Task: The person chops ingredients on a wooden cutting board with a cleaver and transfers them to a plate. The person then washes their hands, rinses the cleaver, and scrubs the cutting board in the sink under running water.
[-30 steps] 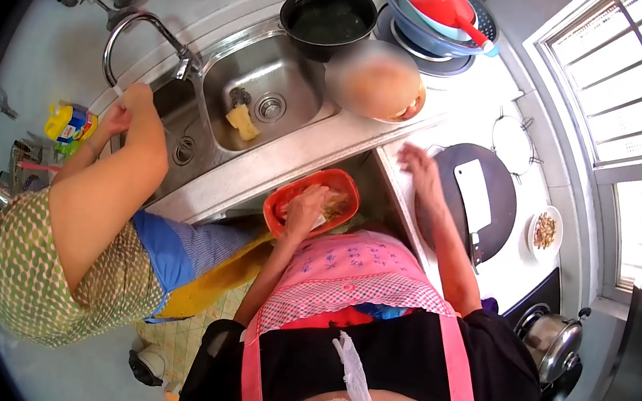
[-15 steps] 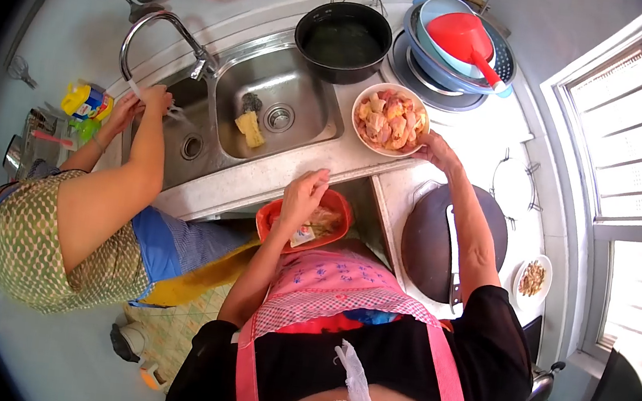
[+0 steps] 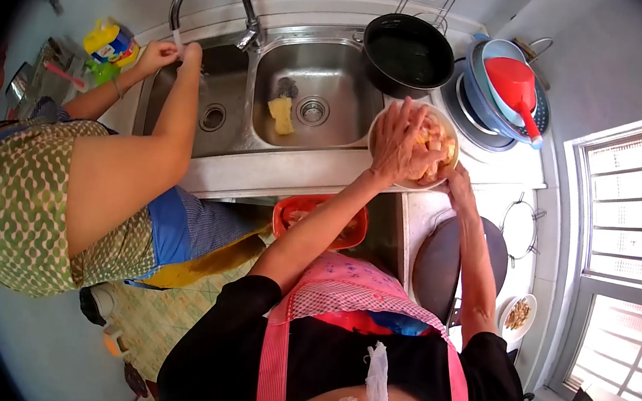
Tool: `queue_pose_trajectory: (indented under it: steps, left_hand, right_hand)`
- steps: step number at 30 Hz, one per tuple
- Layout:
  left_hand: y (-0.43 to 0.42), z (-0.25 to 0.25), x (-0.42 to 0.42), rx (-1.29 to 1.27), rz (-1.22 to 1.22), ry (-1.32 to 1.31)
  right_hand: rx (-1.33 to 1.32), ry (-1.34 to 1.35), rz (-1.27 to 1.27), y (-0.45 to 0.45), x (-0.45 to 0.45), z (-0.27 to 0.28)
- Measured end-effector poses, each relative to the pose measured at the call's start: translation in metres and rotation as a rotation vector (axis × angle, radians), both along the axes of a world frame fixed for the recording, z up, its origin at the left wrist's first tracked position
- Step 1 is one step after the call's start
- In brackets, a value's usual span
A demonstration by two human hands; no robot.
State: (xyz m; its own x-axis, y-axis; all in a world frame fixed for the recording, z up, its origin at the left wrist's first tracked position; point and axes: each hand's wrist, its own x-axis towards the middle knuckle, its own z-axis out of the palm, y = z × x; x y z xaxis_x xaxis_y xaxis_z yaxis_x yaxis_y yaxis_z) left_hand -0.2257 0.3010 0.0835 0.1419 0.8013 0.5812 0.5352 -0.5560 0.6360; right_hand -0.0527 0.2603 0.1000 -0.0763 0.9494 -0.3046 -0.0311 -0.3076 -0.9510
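Observation:
A white bowl [image 3: 457, 146] of raw, cut-up meat pieces [image 3: 441, 144], which look like chicken, stands on the counter right of the sink. Over the meat lies my left hand [image 3: 399, 142], palm down with its fingers stretched and spread, covering much of the bowl's left side. My right hand [image 3: 461, 189] grips the bowl's rim at the lower right, its fingers partly hidden. Below my left forearm is a red bin [image 3: 281, 216] with scraps in it, partly covered by the arm.
A black pot [image 3: 409, 56] stands behind the bowl, beside stacked blue basins [image 3: 475, 60] with a red ladle [image 3: 510, 83]. The double sink [image 3: 264, 75] holds a yellow sponge [image 3: 281, 115]. At left, a co-worker's hands [image 3: 165, 56] are under the tap. A dark round lid [image 3: 440, 266] lies right.
My left hand has moved from above the red bin up onto the meat in the bowl. My right hand still holds the bowl's rim. The view has shifted.

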Motion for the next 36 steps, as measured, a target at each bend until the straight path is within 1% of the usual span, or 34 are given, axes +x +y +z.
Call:
queue_pose_trajectory:
  steps: [1, 2, 3, 4, 6, 7, 10, 11, 12, 13, 14, 16, 17, 22, 24, 28, 33, 34, 36]
  left_hand:
    - [-0.001, 0.016, -0.007, 0.037, 0.069, -0.026]
    - [-0.002, 0.026, -0.016, 0.076, 0.14, -0.056]
    - [0.007, 0.027, -0.023, 0.108, 0.212, -0.091]
    - [0.011, 0.034, -0.033, 0.139, 0.258, -0.071]
    - [0.026, 0.036, -0.047, 0.211, 0.341, -0.182]
    - [0.033, 0.038, -0.053, 0.19, 0.386, -0.22]
    - [0.045, 0.053, -0.07, 0.205, 0.444, -0.462]
    - [0.049, 0.054, -0.074, 0.206, 0.465, -0.468]
    - [0.055, 0.055, -0.077, 0.218, 0.475, -0.55]
    - [0.058, 0.055, -0.081, 0.23, 0.485, -0.632]
    - [0.061, 0.055, -0.083, 0.232, 0.504, -0.637]
    - [0.067, 0.057, -0.088, 0.241, 0.451, -0.848]
    - [0.069, 0.057, -0.09, 0.241, 0.46, -0.883]
    - [0.073, 0.051, -0.099, 0.267, 0.54, -0.812]
    - [0.075, 0.051, -0.1, 0.253, 0.489, -0.91]
    - [0.075, 0.049, -0.098, 0.245, 0.494, -0.945]
    - [0.075, 0.046, -0.093, 0.26, 0.45, -1.026]
    - [0.077, 0.045, -0.091, 0.257, 0.447, -1.026]
    - [0.078, 0.044, -0.09, 0.255, 0.451, -1.027]
  right_hand:
    - [0.033, -0.125, 0.02, 0.006, -0.012, 0.021]
    - [0.093, -0.289, 0.07, 0.023, -0.013, 0.018]
    - [0.133, -0.306, 0.093, 0.036, -0.02, 0.026]
    - [0.177, -0.321, 0.119, 0.048, -0.032, 0.042]
    - [0.248, -0.532, 0.177, 0.065, -0.069, 0.093]
    - [0.401, -0.603, 0.208, 0.079, -0.08, 0.099]
    - [0.521, -0.906, 0.346, 0.097, -0.122, 0.147]
    - [0.575, -0.945, 0.371, 0.104, -0.132, 0.152]
    - [0.632, -0.981, 0.394, 0.11, -0.142, 0.158]
    - [0.635, -1.029, 0.421, 0.111, -0.153, 0.167]
    - [0.642, -1.031, 0.441, 0.113, -0.161, 0.172]
    - [0.748, -1.128, 0.502, 0.117, -0.177, 0.18]
    - [0.745, -1.157, 0.513, 0.117, -0.184, 0.183]
    - [0.759, -1.148, 0.568, 0.123, -0.198, 0.185]
    - [0.762, -1.2, 0.576, 0.125, -0.2, 0.184]
    - [0.8, -1.172, 0.584, 0.127, -0.201, 0.179]
    - [0.89, -1.208, 0.593, 0.127, -0.2, 0.177]
    - [0.887, -1.209, 0.59, 0.127, -0.2, 0.178]
    - [0.8, -1.323, 0.609, 0.128, -0.201, 0.18]
